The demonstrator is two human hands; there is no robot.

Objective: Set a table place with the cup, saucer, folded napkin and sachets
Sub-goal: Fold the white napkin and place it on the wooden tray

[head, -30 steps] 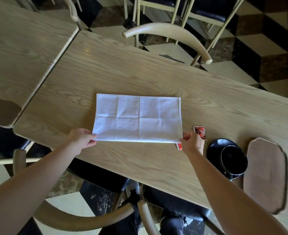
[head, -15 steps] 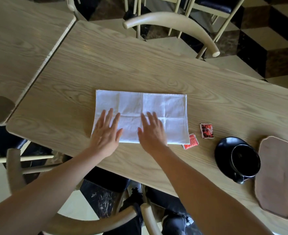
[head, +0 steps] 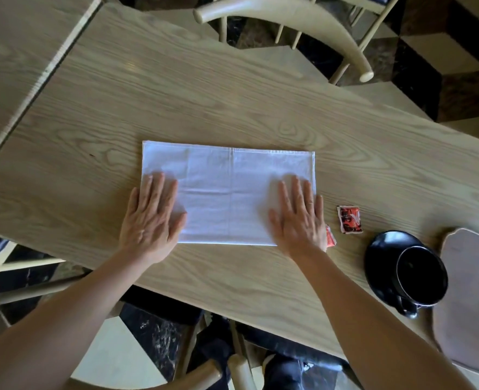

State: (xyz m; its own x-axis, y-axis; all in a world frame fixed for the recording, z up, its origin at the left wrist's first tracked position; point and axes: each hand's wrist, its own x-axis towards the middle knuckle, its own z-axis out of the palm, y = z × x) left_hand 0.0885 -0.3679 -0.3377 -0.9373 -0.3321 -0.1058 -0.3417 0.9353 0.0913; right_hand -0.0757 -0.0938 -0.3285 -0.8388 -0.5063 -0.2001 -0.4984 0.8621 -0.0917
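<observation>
A white napkin (head: pixel 227 190), folded into a wide rectangle, lies flat on the wooden table (head: pixel 232 102). My left hand (head: pixel 151 218) presses palm down on its near left corner, fingers spread. Flat on the near right corner rests my right hand (head: pixel 298 218). One red sachet (head: pixel 349 219) lies just right of the napkin. A second red sachet (head: pixel 330 238) peeks out from under my right hand. Further right, a black cup (head: pixel 421 277) sits on a black saucer (head: pixel 382 251).
A brownish wooden board (head: pixel 472 291) lies at the table's right end beside the saucer. A second table (head: pixel 15 52) butts against the left side. Cream chairs stand across the table (head: pixel 289 21) and below its near edge (head: pixel 148 387).
Both hands let go of the napkin's near corners, came flat on its middle, then slid apart to the left and right ends. The sachets and cup have not moved on the table.
</observation>
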